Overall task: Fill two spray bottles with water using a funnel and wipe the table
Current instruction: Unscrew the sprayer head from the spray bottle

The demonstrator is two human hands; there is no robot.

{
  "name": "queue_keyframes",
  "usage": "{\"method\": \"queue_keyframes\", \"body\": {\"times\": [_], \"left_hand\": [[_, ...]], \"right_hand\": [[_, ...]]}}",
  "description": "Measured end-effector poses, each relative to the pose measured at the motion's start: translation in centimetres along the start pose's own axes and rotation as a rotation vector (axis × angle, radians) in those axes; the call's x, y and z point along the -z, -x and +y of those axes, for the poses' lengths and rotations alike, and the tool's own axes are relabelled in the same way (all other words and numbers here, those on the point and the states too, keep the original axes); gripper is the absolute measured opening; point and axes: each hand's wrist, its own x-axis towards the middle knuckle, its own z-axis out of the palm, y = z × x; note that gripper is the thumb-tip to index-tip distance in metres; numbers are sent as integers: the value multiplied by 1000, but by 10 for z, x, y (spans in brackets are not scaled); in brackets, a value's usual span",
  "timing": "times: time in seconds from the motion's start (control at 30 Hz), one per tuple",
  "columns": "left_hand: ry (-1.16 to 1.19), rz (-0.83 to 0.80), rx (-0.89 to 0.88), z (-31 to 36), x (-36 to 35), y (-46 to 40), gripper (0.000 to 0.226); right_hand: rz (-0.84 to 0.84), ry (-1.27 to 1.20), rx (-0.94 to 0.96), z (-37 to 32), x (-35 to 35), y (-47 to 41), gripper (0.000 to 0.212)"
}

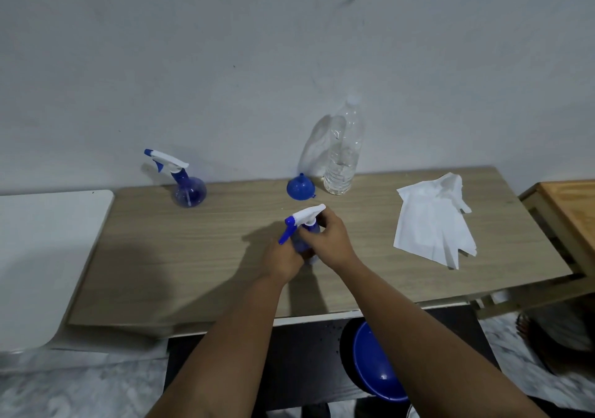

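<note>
Nearest you, below the table edge, a blue basin (376,366) sat on something dark, and pale mottled floor (80,388) showed to either side.

On the table (193,256), your left hand (283,256) was wrapped around the blue body of the near spray bottle (302,224), and the fingers of your right hand (331,240) were curled around its neck just under the white spray head. Whether the head was being loosened or tightened could not be told. My judgement: you did well to brace the body firmly with the left and turn only the collar with the right, keeping the bottle upright and lifting the head straight so its tube came out cleanly.

To the right lay a crumpled white cloth (431,221), well apart from your hands, ready for wiping. Farther back, the blue funnel (300,187) sat mouth-down, just beside the clear water bottle (343,153), which was capped and partly full. The second spray bottle (185,181) stood at the back left, head on.

The table was pale wood grain against a plain grey wall (289,47); a white surface (42,256) adjoined on the left, an orange-topped piece (573,205) on the right.
</note>
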Motion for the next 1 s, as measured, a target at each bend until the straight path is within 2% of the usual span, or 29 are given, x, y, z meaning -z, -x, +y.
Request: {"method": "queue_keyframes", "body": {"times": [0.13, 0.33, 0.5, 0.63, 0.77, 0.83, 0.9, 1.0], "left_hand": [[36, -8, 7, -8, -3, -7, 31], [115, -31, 13, -24, -9, -17, 30], [157, -16, 13, -12, -6, -9, 25], [212, -46, 36, -21, -8, -14, 31], [171, -69, -2, -38, -16, -27, 36], [134, -42, 8, -17, -5, -13, 33], [17, -4, -7, -9, -1, -8, 37], [-36, 1, -1, -7, 0, -6, 39]], "right_hand": [[1, -16, -3, -4, 0, 1, 26], [10, -1, -8, -4, 2, 2, 26], [-15, 18, -6, -4, 1, 6, 31], [-22, 26, -11, -11, 0, 5, 22], [-21, 13, -26, -11, 1, 7, 31], [2, 39, -3, -8, 1, 6, 28], [-14, 71, 12, -6, 2, 4, 27], [-42, 73, 8, -9, 4, 7, 26]]}}
